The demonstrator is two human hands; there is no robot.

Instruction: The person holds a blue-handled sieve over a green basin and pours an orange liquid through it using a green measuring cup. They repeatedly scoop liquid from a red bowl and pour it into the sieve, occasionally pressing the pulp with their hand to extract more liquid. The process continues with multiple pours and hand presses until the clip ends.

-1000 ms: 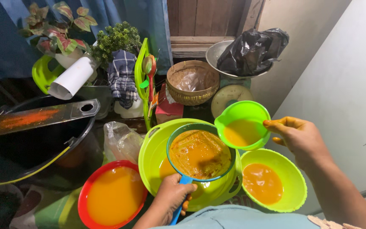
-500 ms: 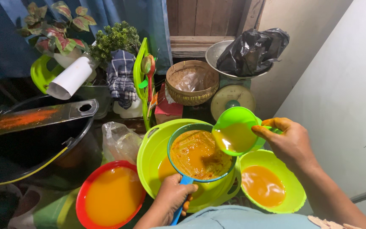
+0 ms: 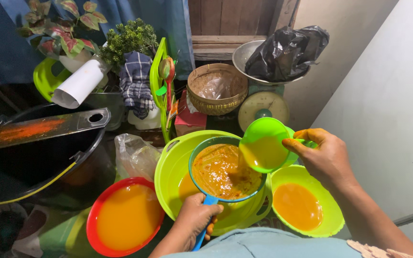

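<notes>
Head view, right hand: the right hand [image 3: 325, 155] sits at about 3 o'clock of the frame, fingers closed on the handle of a small green scoop bowl [image 3: 264, 145].
Scoop bowl: tilted toward 9 o'clock, orange liquid running over its rim into the strainer [image 3: 225, 173].
Left hand: the left hand [image 3: 197, 220], at 6 o'clock, is clamped around the strainer's blue handle [image 3: 201, 234].
Strainer: blue-rimmed, round, holding orange pulp; it rests inside the large lime-green basin [image 3: 175, 162] near the frame's centre.
Lime bowl: a smaller lime-green bowl [image 3: 333, 215] with orange liquid lies at 4 o'clock, just beside the basin.
Red bowl: a red-rimmed bowl [image 3: 94, 215] of orange liquid lies at 7 o'clock, touching or nearly touching the basin; I cannot tell which.
Behind, 12 o'clock: a woven basket [image 3: 216, 88], a kitchen scale [image 3: 263, 110] with a metal pan holding a black plastic bag [image 3: 285, 50].
Left side, 9 o'clock: a black tub [image 3: 34, 157] with an orange-stained grater board [image 3: 39, 128] across it.
</notes>
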